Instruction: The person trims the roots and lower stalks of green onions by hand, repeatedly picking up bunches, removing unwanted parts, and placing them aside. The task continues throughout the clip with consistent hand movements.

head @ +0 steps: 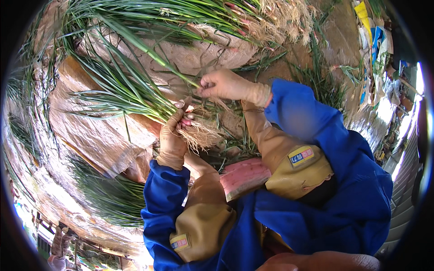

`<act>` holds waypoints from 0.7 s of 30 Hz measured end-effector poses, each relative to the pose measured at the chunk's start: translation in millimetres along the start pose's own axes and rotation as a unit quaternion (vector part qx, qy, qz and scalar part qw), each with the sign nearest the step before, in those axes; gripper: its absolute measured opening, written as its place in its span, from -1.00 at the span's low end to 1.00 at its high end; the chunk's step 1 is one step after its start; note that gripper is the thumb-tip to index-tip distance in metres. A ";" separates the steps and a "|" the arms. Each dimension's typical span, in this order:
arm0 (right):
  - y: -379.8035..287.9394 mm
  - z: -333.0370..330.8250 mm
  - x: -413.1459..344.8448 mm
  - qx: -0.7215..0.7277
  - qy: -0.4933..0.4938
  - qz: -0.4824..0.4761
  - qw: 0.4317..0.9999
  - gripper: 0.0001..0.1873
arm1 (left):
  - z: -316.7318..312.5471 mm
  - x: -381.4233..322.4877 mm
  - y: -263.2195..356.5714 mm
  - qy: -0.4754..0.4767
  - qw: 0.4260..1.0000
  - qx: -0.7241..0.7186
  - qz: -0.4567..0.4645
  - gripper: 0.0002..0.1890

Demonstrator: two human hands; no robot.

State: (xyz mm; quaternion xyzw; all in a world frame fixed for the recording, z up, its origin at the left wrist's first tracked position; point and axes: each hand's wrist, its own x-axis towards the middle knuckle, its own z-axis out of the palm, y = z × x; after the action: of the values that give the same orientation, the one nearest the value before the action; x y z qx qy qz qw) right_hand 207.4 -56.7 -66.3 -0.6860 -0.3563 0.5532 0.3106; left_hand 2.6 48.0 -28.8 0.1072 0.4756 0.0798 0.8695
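My left hand (173, 139), in a thin tan glove, grips a bunch of green garlic plants (135, 98) just above their pinkish-white bulbs. The pale roots (200, 135) hang out to the right, and the long leaves fan up and left. Above and to the right of the bunch, my gloved right hand (213, 86) pinches the lower end of a single green stalk (152, 54) between thumb and fingers. That stalk reaches up and left over the bunch. Whether a bulb sits at its pinched end cannot be told.
A large heap of similar plants (203, 17) lies across the top, roots to the right. Another leafy pile (108, 193) is at lower left. Woven plastic sheeting (91, 111) covers the ground, with loose leaves around. A pink block-like object (244, 176) is between my legs.
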 end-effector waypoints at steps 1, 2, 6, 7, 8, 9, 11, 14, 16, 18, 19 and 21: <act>-12.9 -3.2 -7.3 -0.088 0.011 -0.097 0.991 -0.75 | -1.1 2.4 0.0 -0.008 1.000 0.007 0.003 -0.68; -27.3 -3.2 -11.6 -0.126 0.002 -0.114 0.985 -0.75 | -3.2 5.6 0.0 -0.016 1.000 0.014 0.006 -0.68; -43.0 10.8 -23.6 -0.280 0.037 -0.251 0.926 -0.77 | 10.0 4.6 4.5 -0.061 0.998 -0.015 -0.013 -0.67; -44.5 10.7 -25.0 -0.295 0.024 -0.259 0.919 -0.77 | 13.0 1.5 6.6 -0.065 0.998 -0.020 -0.010 -0.68; -46.4 9.4 -27.2 -0.310 0.010 -0.267 0.912 -0.77 | -3.2 7.0 4.6 -0.087 0.996 -0.018 -0.020 -0.69; -47.3 9.2 -27.9 -0.325 -0.005 -0.276 0.905 -0.77 | -8.6 7.2 1.6 -0.088 0.996 -0.015 -0.019 -0.70; -47.4 10.4 -27.2 -0.311 -0.019 -0.313 0.897 -0.80 | -16.5 5.3 -1.7 -0.089 0.996 -0.010 -0.016 -0.70; -56.2 7.6 -33.6 -0.277 -0.045 -0.342 0.897 -0.78 | -1.4 -0.4 -6.1 -0.014 1.000 0.000 -0.012 -0.74; -64.5 9.4 -40.6 -0.256 -0.101 -0.321 0.906 -0.78 | -10.2 4.7 -4.1 -0.013 0.998 -0.064 -0.022 -0.75; -77.9 -2.9 -56.4 -0.107 -0.244 -0.256 0.929 -0.76 | -26.3 13.5 1.5 -0.037 0.998 -0.045 -0.025 -0.68; -83.3 -7.5 -60.3 -0.025 -0.315 -0.223 0.922 -0.76 | -17.5 4.9 10.9 -0.023 0.999 -0.034 -0.024 -0.65; -84.8 -18.3 -53.8 0.071 -0.294 -0.128 0.945 -0.79 | -34.0 3.3 15.5 -0.140 0.985 -0.077 -0.069 -0.54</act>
State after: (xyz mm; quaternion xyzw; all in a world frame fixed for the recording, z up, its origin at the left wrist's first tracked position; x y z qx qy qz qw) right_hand 205.8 -55.2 35.8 -0.4181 -0.4761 0.7096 0.3083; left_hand -24.9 67.5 -45.3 0.0167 0.3475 0.0403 0.9367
